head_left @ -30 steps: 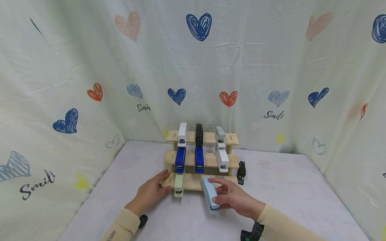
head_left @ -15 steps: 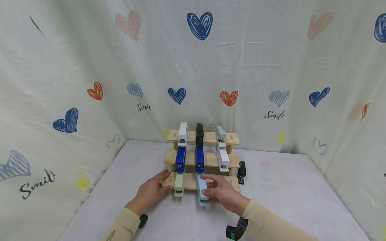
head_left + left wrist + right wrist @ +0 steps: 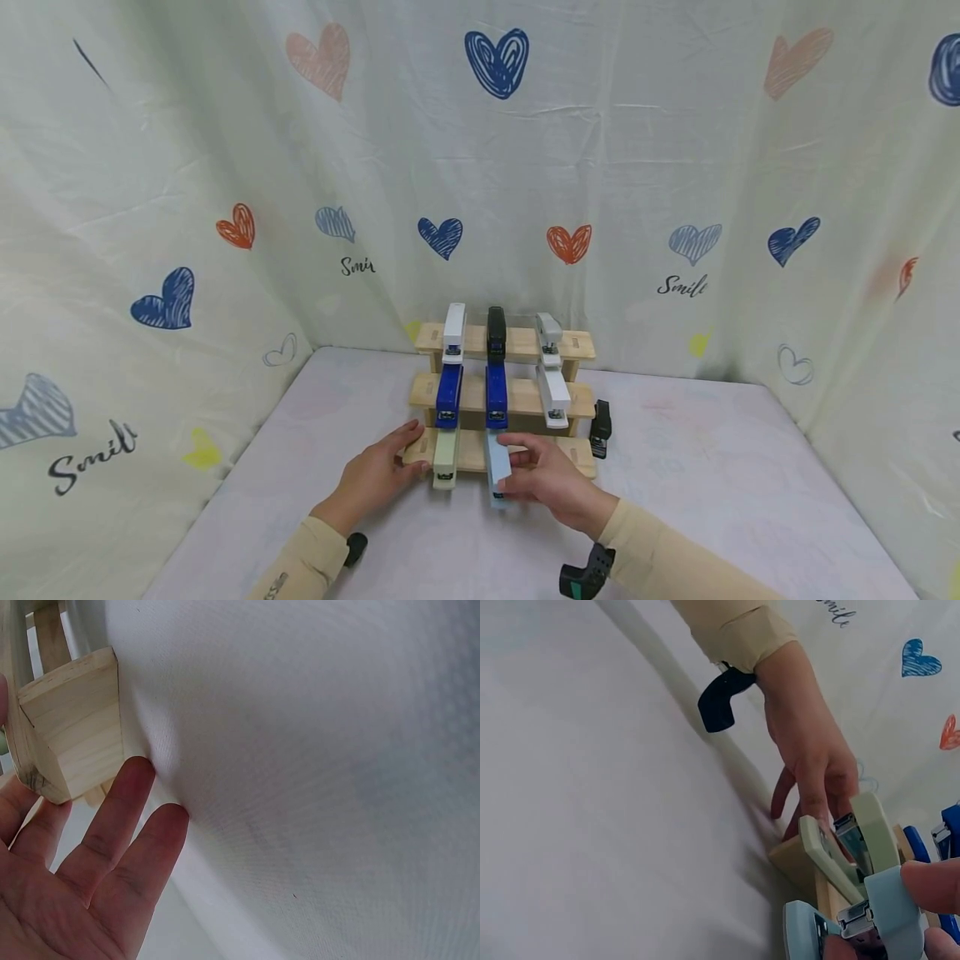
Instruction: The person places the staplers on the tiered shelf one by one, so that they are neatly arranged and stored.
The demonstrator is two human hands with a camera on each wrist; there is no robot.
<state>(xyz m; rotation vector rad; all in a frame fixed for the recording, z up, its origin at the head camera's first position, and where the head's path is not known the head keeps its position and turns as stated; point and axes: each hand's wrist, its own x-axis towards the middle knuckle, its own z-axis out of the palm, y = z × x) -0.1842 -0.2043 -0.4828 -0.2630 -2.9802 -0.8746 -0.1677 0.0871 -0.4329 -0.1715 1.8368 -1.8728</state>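
Observation:
A light blue stapler lies front to back on the lowest step of a three-step wooden rack, its front end jutting past the edge. My right hand pinches it from the right side between thumb and fingers. My left hand holds the left end of that step, thumb in front and fingers behind; in the left wrist view two of its fingers stretch out beyond the wood. Just right of that hand sits a pale green stapler. The right wrist view has the blue stapler close up.
Blue staplers and a white one occupy the middle step. White, black and grey staplers line the top. A black stapler stands on the white tabletop right of the rack.
My right hand has brought the light blue stapler leftward and straightened it, into line with the middle blue stapler. The left hand has stayed at the rack's end.

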